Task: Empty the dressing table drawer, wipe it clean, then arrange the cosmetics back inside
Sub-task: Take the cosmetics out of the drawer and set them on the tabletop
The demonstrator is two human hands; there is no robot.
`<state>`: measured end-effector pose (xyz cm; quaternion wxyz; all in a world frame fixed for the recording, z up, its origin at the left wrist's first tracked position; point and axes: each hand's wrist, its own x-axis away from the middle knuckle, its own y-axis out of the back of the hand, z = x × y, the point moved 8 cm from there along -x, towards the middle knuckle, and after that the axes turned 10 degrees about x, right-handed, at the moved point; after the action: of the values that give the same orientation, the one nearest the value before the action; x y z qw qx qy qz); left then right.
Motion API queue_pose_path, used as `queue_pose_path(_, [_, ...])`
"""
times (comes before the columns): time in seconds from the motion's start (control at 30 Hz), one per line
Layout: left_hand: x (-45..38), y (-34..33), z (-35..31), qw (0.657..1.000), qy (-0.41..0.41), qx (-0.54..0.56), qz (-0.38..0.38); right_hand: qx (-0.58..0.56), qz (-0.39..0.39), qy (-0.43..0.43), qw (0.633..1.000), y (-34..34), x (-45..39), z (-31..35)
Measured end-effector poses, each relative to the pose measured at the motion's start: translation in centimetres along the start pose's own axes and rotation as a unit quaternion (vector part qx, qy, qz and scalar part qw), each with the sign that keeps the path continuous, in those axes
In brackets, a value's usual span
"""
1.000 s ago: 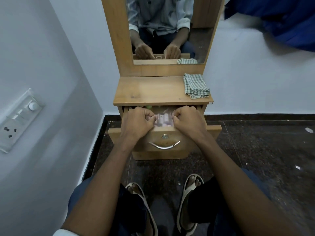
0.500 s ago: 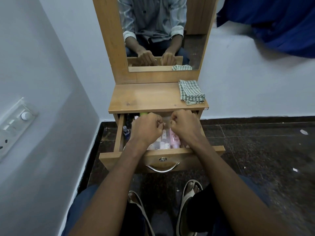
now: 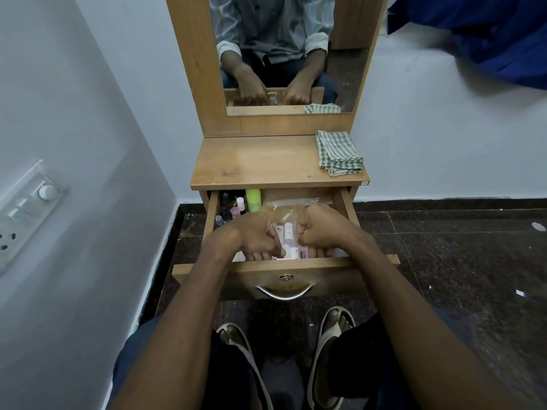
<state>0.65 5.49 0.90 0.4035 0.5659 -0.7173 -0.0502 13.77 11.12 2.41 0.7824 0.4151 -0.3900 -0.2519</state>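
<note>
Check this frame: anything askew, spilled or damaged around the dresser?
Nothing spilled or broken that I can see. The drawer sits square, its bottles upright at back left, and the checked cloth lies folded on top. Small pale scraps litter the floor at right.

L grip point(image 3: 254, 236) & R grip point(image 3: 318, 230) side-by-side, fingers curled.

The wooden dressing table point(image 3: 266, 164) stands on a dark speckled floor point(image 3: 444, 261), against the white wall. On its top, at the right rear corner beside the mirror frame point(image 3: 195, 69), lies a folded green-checked cloth point(image 3: 337, 152) (one edge reaches the table's right side). The rest of the top shows bare wood.
</note>
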Motion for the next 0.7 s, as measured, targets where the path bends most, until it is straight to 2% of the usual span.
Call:
queue_pose_path(0.1, [0.0,-0.5,0.2,0.999,0.012,0.025,0.032,-0.015,0.023,0.0,1.0,-0.3,-0.4,0.4])
queue_pose_path(0.33, [0.3,-1.9,0.7,0.99,0.055,0.047,0.119,0.0,-0.146,-0.03,0.989,4.3,-1.3,-1.6])
queue_pose_path(0.5, [0.4,-3.0,0.9,0.983,0.09,0.044,0.153,0.014,-0.144,-0.045,0.989,3.9,-1.3,-2.0])
queue_pose_path(0.63, [0.4,-2.9,0.5,0.987,0.072,0.025,0.144,0.01,-0.15,-0.043,0.988,4.0,-1.2,-2.1])
queue_pose_path(0.7, [-0.3,-2.0,-0.1,0.995,0.019,0.029,0.088,0.0,-0.169,-0.05,0.984,4.2,-1.1,-2.6])
